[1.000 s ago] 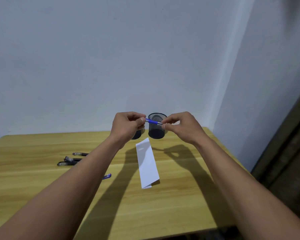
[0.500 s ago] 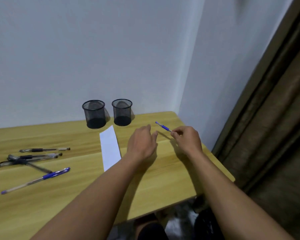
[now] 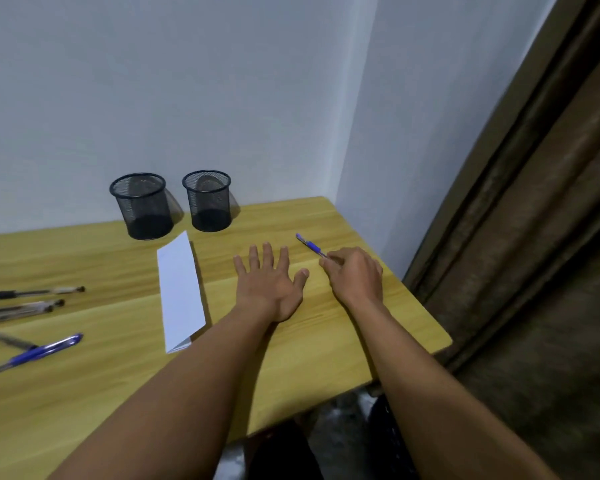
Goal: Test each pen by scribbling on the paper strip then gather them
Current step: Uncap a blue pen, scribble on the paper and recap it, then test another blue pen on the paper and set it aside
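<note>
The right hand (image 3: 355, 277) pinches a blue pen (image 3: 310, 245), angled up-left toward the wall. The left hand (image 3: 269, 285) lies flat, fingers spread, holding nothing. Two mesh cups (image 3: 142, 206) stand behind one paper strip (image 3: 181, 292).

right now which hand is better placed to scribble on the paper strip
Right. The right hand already pinches the blue pen, tip pointing away. The left hand lies flat and empty on the table, beside the paper strip, better suited to steadying it.

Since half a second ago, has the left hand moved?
Yes. The left hand dropped flat onto the table, fingers spread, right of the paper strip.
</note>
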Demonstrator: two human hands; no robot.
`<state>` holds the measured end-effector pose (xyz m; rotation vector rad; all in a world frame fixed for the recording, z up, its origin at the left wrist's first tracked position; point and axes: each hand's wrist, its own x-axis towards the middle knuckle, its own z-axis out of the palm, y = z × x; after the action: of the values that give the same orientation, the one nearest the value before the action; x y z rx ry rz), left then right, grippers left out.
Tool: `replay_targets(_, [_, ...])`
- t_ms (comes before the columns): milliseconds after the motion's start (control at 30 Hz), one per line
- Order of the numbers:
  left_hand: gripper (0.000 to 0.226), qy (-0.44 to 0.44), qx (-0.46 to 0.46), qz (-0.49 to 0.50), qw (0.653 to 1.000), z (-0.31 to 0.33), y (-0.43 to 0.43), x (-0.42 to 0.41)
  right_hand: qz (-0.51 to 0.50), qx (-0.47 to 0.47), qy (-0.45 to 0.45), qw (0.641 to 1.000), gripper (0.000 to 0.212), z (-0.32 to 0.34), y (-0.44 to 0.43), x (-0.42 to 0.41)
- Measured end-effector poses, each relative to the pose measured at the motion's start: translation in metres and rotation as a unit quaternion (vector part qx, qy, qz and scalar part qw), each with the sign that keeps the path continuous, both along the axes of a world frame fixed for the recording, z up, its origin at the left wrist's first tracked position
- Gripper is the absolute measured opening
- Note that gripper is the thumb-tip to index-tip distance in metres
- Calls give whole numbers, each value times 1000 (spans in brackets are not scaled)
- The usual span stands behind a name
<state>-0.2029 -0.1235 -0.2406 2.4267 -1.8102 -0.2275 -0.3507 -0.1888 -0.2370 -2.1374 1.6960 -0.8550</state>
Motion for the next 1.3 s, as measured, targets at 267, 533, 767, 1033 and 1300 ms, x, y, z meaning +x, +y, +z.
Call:
replay_targets(267, [72, -6, 1, -1, 1000, -2, 0, 1, -7, 23, 6, 1000, 37, 2, 5, -1])
replay_targets(533, [68, 48, -2, -6, 999, 18, 9, 2, 9, 38, 14, 999, 49, 18, 15, -1])
replay_targets(767, [49, 46, -226, -18, 973, 83, 55, 28, 66, -1, -5, 998, 41, 68, 39, 33])
replay_targets(1033, [33, -28, -317, 112, 941, 97, 169, 123, 257, -40, -13, 965, 33, 107, 119, 134])
replay_targets(1300, [28, 4, -264, 283, 922, 56, 273, 191, 422, 31, 124, 897, 39, 68, 199, 221])
